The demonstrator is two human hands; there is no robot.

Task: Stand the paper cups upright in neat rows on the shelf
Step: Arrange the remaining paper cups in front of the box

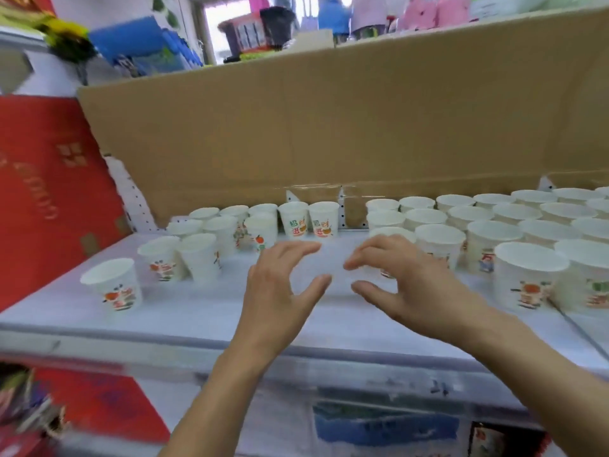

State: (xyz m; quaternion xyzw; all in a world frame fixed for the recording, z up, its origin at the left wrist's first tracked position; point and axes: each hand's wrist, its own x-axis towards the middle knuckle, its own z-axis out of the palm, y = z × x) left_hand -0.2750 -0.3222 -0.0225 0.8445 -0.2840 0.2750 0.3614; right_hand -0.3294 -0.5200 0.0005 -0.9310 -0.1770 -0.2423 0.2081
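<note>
Between placements: we hold our left hand (283, 282) and right hand (408, 285) empty, fingers spread, above the shelf (197, 311). The upright paper cups (440, 242) at right form neat rows. The stray cup (113, 285) at left probably needs aligning next.

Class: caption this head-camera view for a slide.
Left hand and right hand hover open above the shelf between upright paper cups.

Brown cardboard sheet (329, 120) across the back, white perforated panel (130, 196) at its left edge. Red cartons (43, 192) far left. Bright opening (227, 24) beyond, top centre, blurred blue packs (138, 41) and pink items (428, 11) either side.
</note>
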